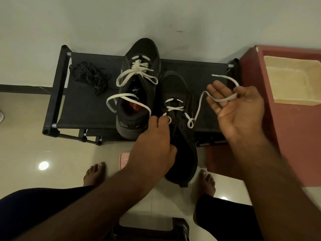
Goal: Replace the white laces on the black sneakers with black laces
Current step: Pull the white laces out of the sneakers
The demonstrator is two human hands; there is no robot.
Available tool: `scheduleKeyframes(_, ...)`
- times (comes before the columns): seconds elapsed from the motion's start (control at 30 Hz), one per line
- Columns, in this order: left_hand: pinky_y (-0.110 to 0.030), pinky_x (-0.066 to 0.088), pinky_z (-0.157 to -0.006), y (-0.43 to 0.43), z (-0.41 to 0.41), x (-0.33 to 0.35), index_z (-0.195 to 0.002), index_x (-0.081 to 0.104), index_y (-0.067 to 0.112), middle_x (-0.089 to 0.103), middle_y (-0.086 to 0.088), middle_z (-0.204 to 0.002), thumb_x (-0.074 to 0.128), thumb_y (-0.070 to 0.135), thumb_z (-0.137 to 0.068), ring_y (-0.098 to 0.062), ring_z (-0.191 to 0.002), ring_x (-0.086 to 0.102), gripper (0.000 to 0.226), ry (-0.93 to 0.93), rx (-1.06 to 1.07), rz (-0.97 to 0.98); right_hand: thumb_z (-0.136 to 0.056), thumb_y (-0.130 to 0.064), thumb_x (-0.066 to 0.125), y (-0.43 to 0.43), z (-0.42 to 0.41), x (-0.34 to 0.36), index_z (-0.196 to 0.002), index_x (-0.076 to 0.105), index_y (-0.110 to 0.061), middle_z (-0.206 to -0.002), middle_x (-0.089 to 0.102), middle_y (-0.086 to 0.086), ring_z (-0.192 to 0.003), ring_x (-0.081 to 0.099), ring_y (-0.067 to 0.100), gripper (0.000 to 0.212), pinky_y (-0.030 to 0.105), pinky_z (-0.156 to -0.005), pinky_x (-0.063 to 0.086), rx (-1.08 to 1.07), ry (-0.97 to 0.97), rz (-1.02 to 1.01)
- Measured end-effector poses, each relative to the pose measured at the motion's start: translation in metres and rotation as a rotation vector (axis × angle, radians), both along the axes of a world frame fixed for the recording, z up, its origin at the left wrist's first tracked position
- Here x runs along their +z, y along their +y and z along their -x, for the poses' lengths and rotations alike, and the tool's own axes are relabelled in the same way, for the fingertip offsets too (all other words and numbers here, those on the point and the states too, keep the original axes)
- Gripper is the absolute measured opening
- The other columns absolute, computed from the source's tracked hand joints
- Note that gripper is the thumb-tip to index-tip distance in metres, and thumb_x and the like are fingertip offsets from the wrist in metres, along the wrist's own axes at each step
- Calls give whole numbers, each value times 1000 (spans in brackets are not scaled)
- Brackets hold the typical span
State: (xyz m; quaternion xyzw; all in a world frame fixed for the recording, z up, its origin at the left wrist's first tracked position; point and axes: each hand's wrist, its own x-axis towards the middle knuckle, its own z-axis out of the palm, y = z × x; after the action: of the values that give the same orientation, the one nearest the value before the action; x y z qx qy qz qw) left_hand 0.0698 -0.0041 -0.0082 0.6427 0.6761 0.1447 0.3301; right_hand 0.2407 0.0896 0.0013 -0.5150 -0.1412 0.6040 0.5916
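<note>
Black laces (90, 76) lie on rack (83, 108), seemingly tangled.

dim, warm indoor light. a round glare spot (43, 165) shines on the glossy floor (22, 136). wide-angle bending curves the edges; the near right forearm (278, 171) looks soft, slightly blurred.

Black rack (83, 110) against wall (104, 23); maroon cabinet (295, 136) right; pink phone (124, 160) on tiled floor (34, 136).

Left hand (152, 138) hides part of the sneaker (186, 159) overhanging the bench's (83, 110) front edge; its forearm half covers a pink object (124, 160).
</note>
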Motion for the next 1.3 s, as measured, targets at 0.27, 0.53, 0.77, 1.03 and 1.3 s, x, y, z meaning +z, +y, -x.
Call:
scheduleKeyframes(0.27, -22, 45, -74, 1, -4, -3, -138, 38, 18, 38, 1, -132, 58, 16, -89, -18, -93, 59, 53, 3, 3, -4, -92, -25, 69, -10, -14, -11, -126, 54, -25, -125, 61, -7, -109, 59, 9, 37, 30, -94, 51, 391, -1073, 120)
scheduleKeyframes(0.53, -22, 40, -73, 0, -8, -3, -137, 43, 18, 44, 0, -123, 57, 13, -88, -20, -93, 58, 51, -75, -12, -46, -72, -47, 66, -37, 18, -3, -138, 46, -32, -129, 54, -13, -119, 53, 2, 71, 28, -100, 50, 829, -1084, -36)
scheduleKeyframes(0.77, -26, 44, -80, 7, -8, 7, -148, 25, 22, 47, 5, -135, 62, 37, -89, -15, -109, 58, 71, -119, 162, -124, -84, -27, 69, -47, 21, -7, -149, 34, -22, -147, 41, -1, -136, 36, 20, 74, 35, -110, 37, 973, -1311, -89)
scheduleKeyframes(1.03, -36, 53, -73, 11, -4, 5, -113, 54, 28, 59, 12, -89, 30, 63, -91, -6, -81, 59, 48, -57, 80, -69, -95, -27, 52, -47, 28, -8, -146, 37, -21, -141, 48, 0, -129, 40, 20, 53, 35, -104, 41, 878, -1385, -97)
scheduleKeyframes(1.3, -23, 41, -66, 17, 3, 9, -112, 60, 23, 49, 10, -99, 53, 38, -93, -7, -78, 52, 25, 76, 31, -143, -95, -34, 40, -49, 34, -5, -136, 51, -22, -128, 59, -5, -118, 49, 14, 44, 37, -100, 47, 786, -1345, -63)
